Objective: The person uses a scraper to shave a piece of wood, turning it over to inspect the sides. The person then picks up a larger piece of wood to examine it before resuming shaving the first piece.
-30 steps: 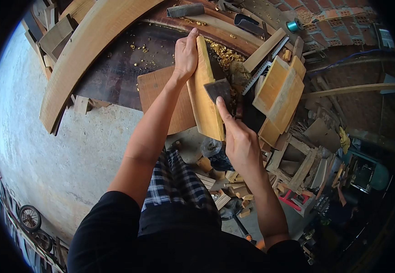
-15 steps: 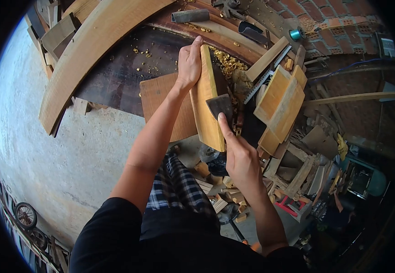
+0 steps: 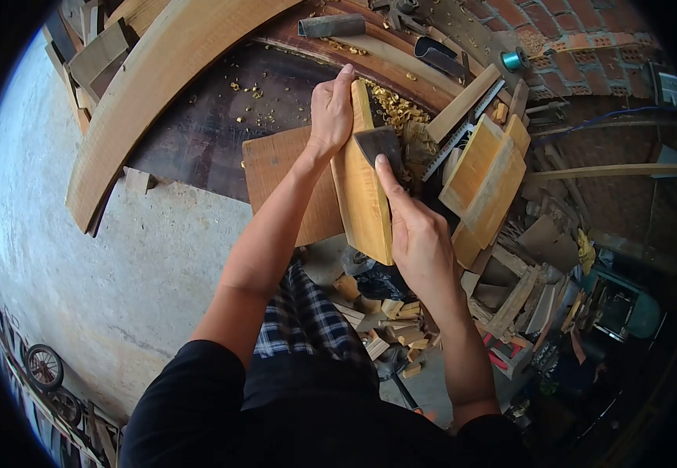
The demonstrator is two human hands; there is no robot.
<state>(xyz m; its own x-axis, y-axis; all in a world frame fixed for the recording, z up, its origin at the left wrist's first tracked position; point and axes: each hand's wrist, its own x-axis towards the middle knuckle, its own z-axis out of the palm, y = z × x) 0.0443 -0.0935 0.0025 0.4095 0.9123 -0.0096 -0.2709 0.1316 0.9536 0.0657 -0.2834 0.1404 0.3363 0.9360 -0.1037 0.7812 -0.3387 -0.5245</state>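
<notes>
Head view: the yellow board (image 3: 363, 191) is stood on edge on the dark worktop (image 3: 198, 132), leaning against a brown plank (image 3: 284, 168). The left hand (image 3: 330, 113) is wrapped over its far end. The right hand (image 3: 416, 238) is pressed flat on a dark sanding sheet (image 3: 377, 144) against the face. The board is judged stiff, moderately light and smooth; it is best gripped by its edges.

The yellow board (image 3: 363, 195) lies on the flat plank (image 3: 284, 183), which rests on the workbench (image 3: 213, 117). The left hand (image 3: 330, 113) sits at the board's far left edge, and the right hand (image 3: 420, 242) presses the scraper (image 3: 377, 144) onto its right side. Offcuts (image 3: 389, 324) lie on the floor below, a stacked panel (image 3: 482, 171) to the right.
</notes>
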